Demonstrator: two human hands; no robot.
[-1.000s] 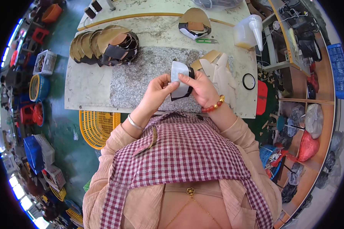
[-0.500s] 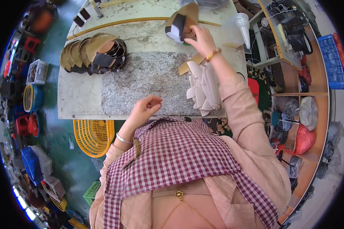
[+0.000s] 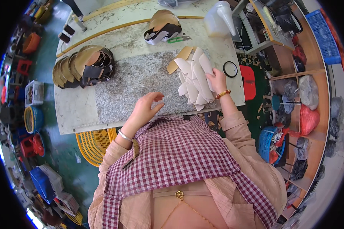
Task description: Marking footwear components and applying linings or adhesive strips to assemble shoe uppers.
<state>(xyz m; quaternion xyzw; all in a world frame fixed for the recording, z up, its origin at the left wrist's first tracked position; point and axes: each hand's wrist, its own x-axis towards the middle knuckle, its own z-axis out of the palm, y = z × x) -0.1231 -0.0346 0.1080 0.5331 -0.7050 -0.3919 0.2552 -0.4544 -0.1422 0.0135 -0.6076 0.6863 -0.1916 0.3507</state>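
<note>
My right hand [image 3: 218,81] is at the right edge of a loose pile of white cut pieces [image 3: 195,82], its thumb and fingertips closed on an edge piece. The pieces are flat, pale and pointed, overlapping on a grey speckled mat [image 3: 130,87]. Over the mat's near edge hovers my left hand [image 3: 147,107], fingers loosely curled, thumb apart, nothing held. A single tan, black and white shoe upper [image 3: 162,28] stands at the back of the table. Several more shoe uppers [image 3: 82,65] are nested in a row at the left.
A green cutter [image 3: 179,39] lies beside the single upper. Farther right stand a translucent spouted bottle [image 3: 219,19] and a black-rimmed ring [image 3: 230,69]. A tan strip [image 3: 179,59] touches the pile. Below the table's near edge sits a yellow basket [image 3: 95,147]; a red stool [image 3: 248,82] is at right.
My right hand has let go of the shoe upper at the back and come down to the white pieces' right edge. My left hand stays near the mat's front. The view has shifted.
</note>
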